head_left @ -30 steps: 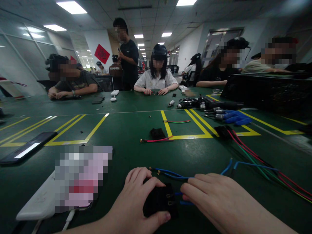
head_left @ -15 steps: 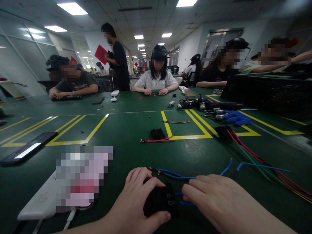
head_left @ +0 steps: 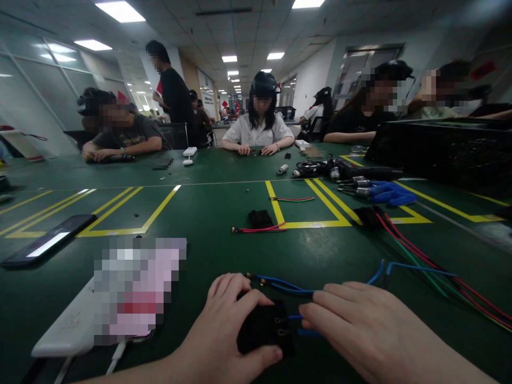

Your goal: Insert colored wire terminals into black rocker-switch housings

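Note:
My left hand is wrapped around a small black block with metal terminals on its right side, at the table's near edge. My right hand lies just right of it, fingers pressed together on a blue wire at the terminals. More blue wires run from behind the block to the right across the green table.
A white device and a blurred pink patch sit at the near left, a dark phone further left. A second black block with red wires lies mid-table. Red and green wires trail right. Blue-handled tools and several seated people sit beyond.
My hands have stayed on the block and wire. The standing person at the back has walked left.

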The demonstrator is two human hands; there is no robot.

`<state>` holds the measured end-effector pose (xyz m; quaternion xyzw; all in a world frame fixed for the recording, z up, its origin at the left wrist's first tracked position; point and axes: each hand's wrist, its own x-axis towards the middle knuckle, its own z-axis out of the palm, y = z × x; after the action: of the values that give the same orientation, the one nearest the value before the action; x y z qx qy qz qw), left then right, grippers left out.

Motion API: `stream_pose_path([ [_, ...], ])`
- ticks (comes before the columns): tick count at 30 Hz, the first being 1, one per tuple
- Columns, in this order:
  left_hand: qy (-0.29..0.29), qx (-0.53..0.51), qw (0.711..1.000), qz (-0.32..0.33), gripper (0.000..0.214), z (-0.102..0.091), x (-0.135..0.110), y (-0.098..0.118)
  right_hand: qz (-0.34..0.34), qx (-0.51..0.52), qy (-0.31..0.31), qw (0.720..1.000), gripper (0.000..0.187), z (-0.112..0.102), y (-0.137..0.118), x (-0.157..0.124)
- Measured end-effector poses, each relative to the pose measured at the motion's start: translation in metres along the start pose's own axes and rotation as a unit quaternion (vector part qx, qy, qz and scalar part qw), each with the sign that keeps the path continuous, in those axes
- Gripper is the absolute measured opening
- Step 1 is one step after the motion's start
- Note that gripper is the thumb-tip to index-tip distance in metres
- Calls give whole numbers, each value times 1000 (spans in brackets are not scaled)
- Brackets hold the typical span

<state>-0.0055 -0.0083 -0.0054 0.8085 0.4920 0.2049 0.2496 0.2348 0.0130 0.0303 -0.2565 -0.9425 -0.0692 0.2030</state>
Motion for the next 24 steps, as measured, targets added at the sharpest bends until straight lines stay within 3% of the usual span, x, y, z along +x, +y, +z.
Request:
stream_pose_path([
  [16,-3,-1,1000,-11,43,-2,2,3,-7,1,1,1000,30,1,3,1],
  [24,-3,-3,1000,-12,43,-2,2,1,7,22,-31,999,26,-1,1,3],
])
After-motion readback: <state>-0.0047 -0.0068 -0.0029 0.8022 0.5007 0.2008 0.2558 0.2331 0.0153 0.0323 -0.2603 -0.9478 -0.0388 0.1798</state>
